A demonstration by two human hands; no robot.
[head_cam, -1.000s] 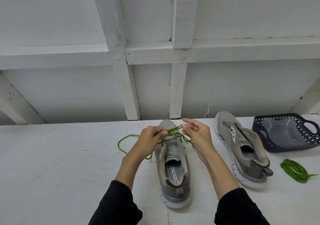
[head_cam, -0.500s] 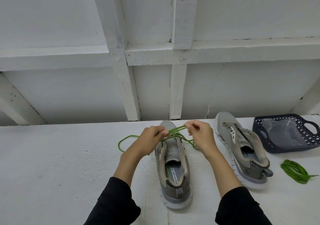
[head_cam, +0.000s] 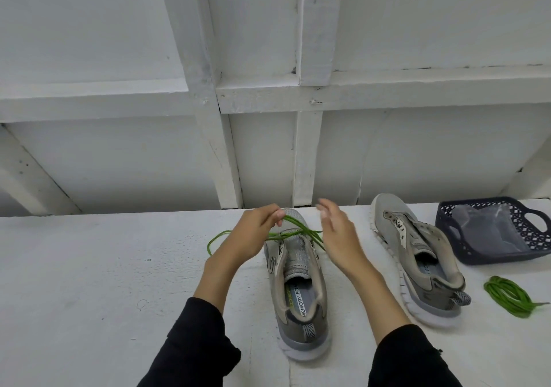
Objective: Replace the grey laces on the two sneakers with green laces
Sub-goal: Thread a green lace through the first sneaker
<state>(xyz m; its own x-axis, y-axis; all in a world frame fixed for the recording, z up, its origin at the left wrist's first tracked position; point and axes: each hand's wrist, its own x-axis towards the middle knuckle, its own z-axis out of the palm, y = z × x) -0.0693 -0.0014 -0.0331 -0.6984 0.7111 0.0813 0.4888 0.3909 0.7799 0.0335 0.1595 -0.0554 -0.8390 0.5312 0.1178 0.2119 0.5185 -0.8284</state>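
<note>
1. Two black sleeves (head_cam: 411, 359) enter from the near edge, forearms reaching out over the white tabletop (head_cam: 89, 297)
2. The near sneaker (head_cam: 298, 291) lies between the forearms, heel toward the person and toe under the hands
3. The left hand (head_cam: 253, 234) has a closed grip, fingers and thumb pinching the green lace (head_cam: 293, 233) over the toe; from that grip one strand loops out left onto the tabletop, others cross the first eyelets toward the right
4. The right hand (head_cam: 337, 231), just right of that grip, is blurred, fingers spread and loose, holding nothing
5. Well right of the grip lie the second sneaker (head_cam: 417, 255), unlaced, a coiled green lace (head_cam: 510, 295), and farther back a dark basket (head_cam: 489, 228)
</note>
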